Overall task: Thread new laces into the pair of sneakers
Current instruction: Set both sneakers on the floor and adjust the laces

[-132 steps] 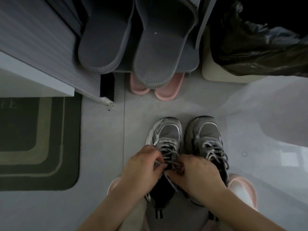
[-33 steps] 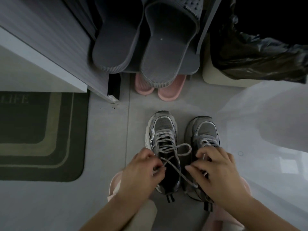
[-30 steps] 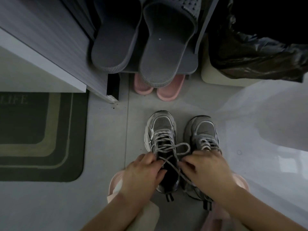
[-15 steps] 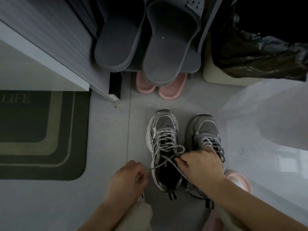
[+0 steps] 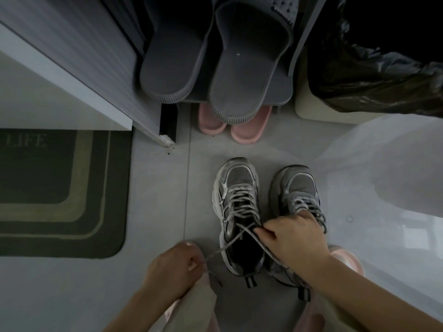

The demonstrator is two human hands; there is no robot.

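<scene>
Two grey sneakers stand side by side on the grey floor, toes pointing away from me. The left sneaker (image 5: 236,207) carries a pale lace (image 5: 239,212) crossed up its eyelets, with both ends crossing over the open mouth. My left hand (image 5: 175,267) pinches one lace end, pulled out taut down and to the left of the shoe. My right hand (image 5: 291,240) pinches the other end at the shoe's right side and covers the rear of the right sneaker (image 5: 299,190), which is laced too.
A shoe rack (image 5: 285,97) ahead holds grey slippers (image 5: 247,63), with pink slippers (image 5: 244,130) under it. A dark doormat (image 5: 60,192) lies at the left, a cabinet (image 5: 72,56) stands upper left, a bin with a black bag (image 5: 374,75) upper right. My pink slipper (image 5: 347,257) shows beside my right wrist.
The loose lace loop over the left sneaker has been drawn tight. My left hand moved down and left with its lace end; my right hand stayed by the shoe's right side.
</scene>
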